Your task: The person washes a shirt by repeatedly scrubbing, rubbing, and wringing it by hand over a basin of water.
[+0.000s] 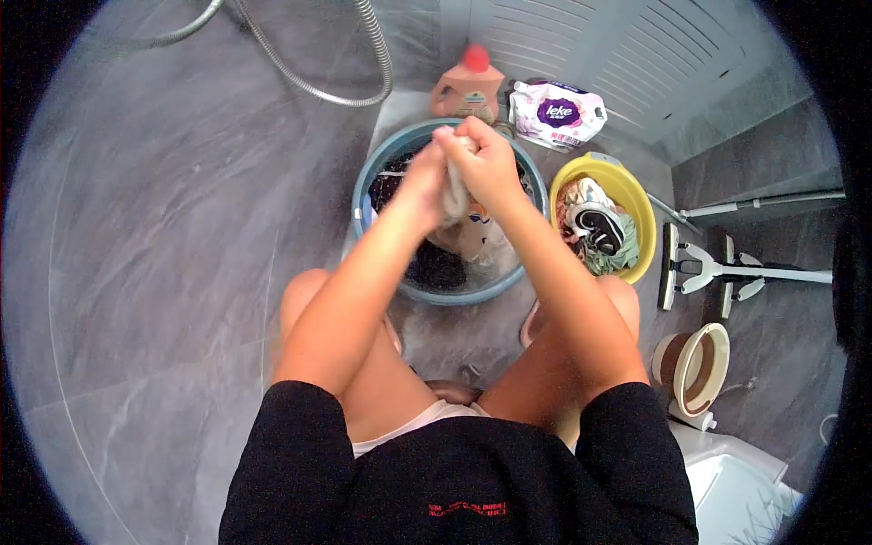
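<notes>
Over a round blue basin [359, 218], my left hand [421, 184] and my right hand [488, 169] are closed around a pale, wet garment [456, 193]. My left hand is smeared by motion. The garment hangs bunched between the hands, and its lower part, with a small orange and blue print, spreads down into the basin. Dark clothes [438, 263] lie in the basin around it. Its far rim is close to a pink detergent bottle [468, 95] with a red cap.
A white and purple pouch [556, 113] lies by the bottle. A yellow basin [647, 218] of clothes stands on the right. Beyond it are white-handled floor tools [713, 269], a brown and cream bucket [668, 359] and a white tub [727, 450]. A metal hose [381, 54] hangs at upper left.
</notes>
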The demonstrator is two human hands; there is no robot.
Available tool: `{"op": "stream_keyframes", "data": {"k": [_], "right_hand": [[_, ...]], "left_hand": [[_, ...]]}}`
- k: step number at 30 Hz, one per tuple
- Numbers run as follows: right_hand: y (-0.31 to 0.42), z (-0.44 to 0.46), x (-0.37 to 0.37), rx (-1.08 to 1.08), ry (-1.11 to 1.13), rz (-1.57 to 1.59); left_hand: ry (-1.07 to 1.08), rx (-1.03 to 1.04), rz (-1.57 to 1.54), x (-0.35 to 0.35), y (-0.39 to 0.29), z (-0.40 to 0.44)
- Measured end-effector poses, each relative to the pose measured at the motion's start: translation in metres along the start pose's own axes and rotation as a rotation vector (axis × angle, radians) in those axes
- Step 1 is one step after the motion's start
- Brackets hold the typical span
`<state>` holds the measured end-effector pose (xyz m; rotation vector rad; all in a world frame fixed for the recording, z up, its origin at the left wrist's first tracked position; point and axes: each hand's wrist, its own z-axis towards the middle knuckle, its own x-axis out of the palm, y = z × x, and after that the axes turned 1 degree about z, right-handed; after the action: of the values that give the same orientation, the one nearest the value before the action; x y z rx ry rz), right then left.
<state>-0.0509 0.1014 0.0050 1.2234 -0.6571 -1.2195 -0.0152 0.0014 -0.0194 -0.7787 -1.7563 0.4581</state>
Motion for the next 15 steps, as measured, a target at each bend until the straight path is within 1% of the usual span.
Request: {"op": "stream_keyframes", "data": {"k": [1,2,3,4,5,6,7,8,10,11,12,14,15], "right_hand": [[-0.003,0.001,0.0,0.085,-0.085,-0.056],[-0.007,0.005,-0.003,0.173,-0.173,-0.114],[-0.019,0.011,-0.008,0.308,-0.138,-0.101],[-0.034,0.016,-0.005,0.308,-0.138,-0.1],[-0.048,0.019,0.001,0.302,-0.147,0.016],[-0.046,0.02,0.006,0.295,-0.153,0.133],[-0.043,0.018,0.009,0.352,-0.137,0.29],[-0.039,0.017,0.011,0.348,-0.134,0.295],[-0.04,0.017,0.012,0.609,-0.053,0.137],[-0.041,0.017,0.011,0.515,-0.104,-0.056],[-0.032,0.017,0.009,0.515,-0.103,-0.055],[-0.008,0.01,0.01,0.423,-0.159,-0.089],[-0.004,0.001,0.026,0.19,-0.181,-0.269]], "left_hand": [[-0.002,-0.006,0.019,0.015,0.008,-0.005],[-0.103,-0.072,0.057,0.025,0.011,-0.012],[-0.103,-0.075,0.038,0.024,0.014,-0.011],[-0.104,-0.077,0.02,0.023,0.014,-0.009],[-0.108,-0.077,0.021,0.021,0.012,-0.007],[-0.109,-0.046,0.002,0.02,0.008,-0.007],[-0.107,-0.013,-0.017,0.019,0.003,-0.006],[-0.109,-0.008,-0.014,0.015,0.0,-0.004],[-0.365,0.142,0.178,0.005,-0.004,0.001],[-0.408,0.204,0.183,-0.001,-0.007,0.004],[-0.454,0.241,0.215,-0.008,-0.009,0.008],[-0.48,0.318,0.254,-0.012,-0.014,0.01],[-0.484,0.316,0.253,-0.02,-0.018,0.012]]}}
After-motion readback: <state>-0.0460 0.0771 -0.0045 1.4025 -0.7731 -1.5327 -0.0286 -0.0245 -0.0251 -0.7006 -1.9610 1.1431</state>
